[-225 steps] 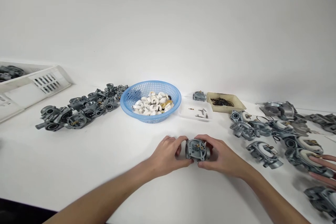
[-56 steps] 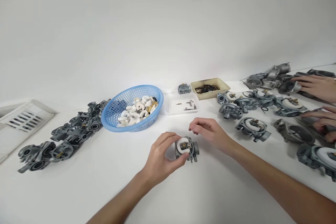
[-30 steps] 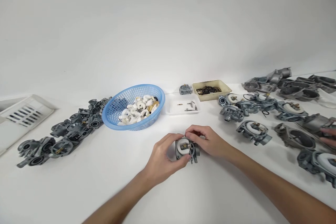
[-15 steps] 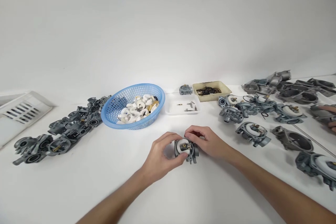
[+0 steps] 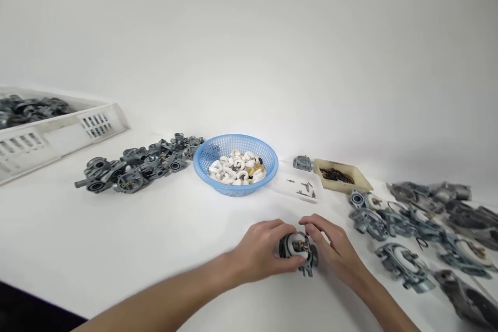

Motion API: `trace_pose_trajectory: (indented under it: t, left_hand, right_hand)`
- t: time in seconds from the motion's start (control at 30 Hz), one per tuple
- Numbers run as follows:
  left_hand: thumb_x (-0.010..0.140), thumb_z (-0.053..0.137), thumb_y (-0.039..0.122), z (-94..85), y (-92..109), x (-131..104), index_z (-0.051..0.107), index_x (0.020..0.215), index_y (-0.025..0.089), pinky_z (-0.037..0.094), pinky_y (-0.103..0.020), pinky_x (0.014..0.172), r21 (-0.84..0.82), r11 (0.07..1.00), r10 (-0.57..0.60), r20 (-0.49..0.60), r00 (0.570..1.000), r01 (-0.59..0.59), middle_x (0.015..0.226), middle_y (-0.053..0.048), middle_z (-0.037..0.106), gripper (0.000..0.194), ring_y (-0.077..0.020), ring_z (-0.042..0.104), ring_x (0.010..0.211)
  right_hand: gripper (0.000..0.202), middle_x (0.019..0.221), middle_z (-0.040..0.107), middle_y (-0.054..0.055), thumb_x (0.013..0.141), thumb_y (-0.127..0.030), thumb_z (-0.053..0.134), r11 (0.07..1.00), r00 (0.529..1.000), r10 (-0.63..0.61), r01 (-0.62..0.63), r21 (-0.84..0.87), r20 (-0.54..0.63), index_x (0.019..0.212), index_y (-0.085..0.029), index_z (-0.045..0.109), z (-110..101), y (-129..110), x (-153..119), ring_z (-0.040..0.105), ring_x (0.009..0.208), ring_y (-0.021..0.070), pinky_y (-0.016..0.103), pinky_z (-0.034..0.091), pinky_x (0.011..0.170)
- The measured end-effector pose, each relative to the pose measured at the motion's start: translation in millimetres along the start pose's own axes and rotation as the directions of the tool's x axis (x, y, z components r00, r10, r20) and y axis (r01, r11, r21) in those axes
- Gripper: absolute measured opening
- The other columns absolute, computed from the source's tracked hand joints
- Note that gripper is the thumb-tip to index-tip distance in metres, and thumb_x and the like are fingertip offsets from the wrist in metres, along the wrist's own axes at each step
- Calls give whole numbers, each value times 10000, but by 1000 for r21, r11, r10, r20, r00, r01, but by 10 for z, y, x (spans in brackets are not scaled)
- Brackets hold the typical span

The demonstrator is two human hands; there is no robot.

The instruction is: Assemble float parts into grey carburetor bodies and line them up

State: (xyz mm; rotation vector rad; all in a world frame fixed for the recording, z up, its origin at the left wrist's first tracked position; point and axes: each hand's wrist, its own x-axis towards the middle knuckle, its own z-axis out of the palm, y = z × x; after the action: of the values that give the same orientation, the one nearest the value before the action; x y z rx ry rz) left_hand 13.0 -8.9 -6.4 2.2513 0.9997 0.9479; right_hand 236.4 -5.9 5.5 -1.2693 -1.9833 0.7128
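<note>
My left hand (image 5: 268, 249) is closed round a grey metal carburetor body (image 5: 313, 255) with a white float (image 5: 294, 250) and small brass parts on its upper side. Its thumb lies along the near side and its fingers along the far left. Just right of the carburetor, my right hand (image 5: 334, 246) has its thumb and index finger together above the far edge. Anything between those fingertips is too small to make out. Beyond the hands, a shallow white tray (image 5: 278, 187) holds several small pins.
A blue basket (image 5: 235, 190) of white floats stands behind. Carburetor bodies (image 5: 132, 179) are heaped at left, near a white crate (image 5: 64, 140). Another carburetor (image 5: 302, 163) and a yellowish tray (image 5: 361, 182) of black rings are at the back. More carburetors (image 5: 404, 267) spread at right.
The view has swung left, so the table's things appear farther right and more of the crate shows. My left hand keeps the carburetor; my right fingertips have lifted slightly off it.
</note>
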Motion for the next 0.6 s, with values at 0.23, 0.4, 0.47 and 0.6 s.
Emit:
trace_pose_trajectory:
  t: [0.23, 0.4, 0.47, 0.6]
  left_hand:
    - [816, 743, 566, 90, -99, -20, 686, 1149, 262, 551, -311, 777, 90, 995, 46, 5, 999, -46, 943, -34, 739, 455, -243, 734, 841]
    - [840, 690, 647, 136, -137, -36, 663, 1180, 265, 549, -334, 814, 99, 993, 59, 24, 998, -61, 998, -44, 749, 512, -265, 743, 882]
    - [842, 685, 653, 143, -139, -31, 658, 1170, 262, 551, -340, 818, 114, 991, 63, 36, 997, -67, 991, -47, 750, 511, -267, 745, 877]
    - [834, 676, 684, 183, -166, -8, 646, 1139, 258, 560, -349, 793, 159, 984, 69, 53, 996, -77, 950, -43, 752, 525, -270, 750, 842]
  right_hand:
    - [282, 920, 689, 71, 1031, -482, 484, 933, 979, -205, 191, -307, -15, 1032, -251, 646, -56, -331, 573, 633, 789, 234, 366, 532, 714]
    - [267, 1004, 704, 65, 1037, -400, 465, 831, 970, -211, 241, -502, 117, 1104, -236, 664, 8, -708, 1375, 651, 886, 222, 363, 517, 802]
    - [238, 1055, 715, 60, 1031, -344, 482, 795, 957, -180, 277, -540, 226, 1087, -243, 690, 120, -826, 1681, 661, 954, 220, 349, 515, 827]
    - [180, 1117, 711, 77, 1019, -321, 586, 706, 896, -48, 344, -620, 442, 1079, -203, 708, 468, -970, 2137, 667, 1023, 219, 381, 548, 894]
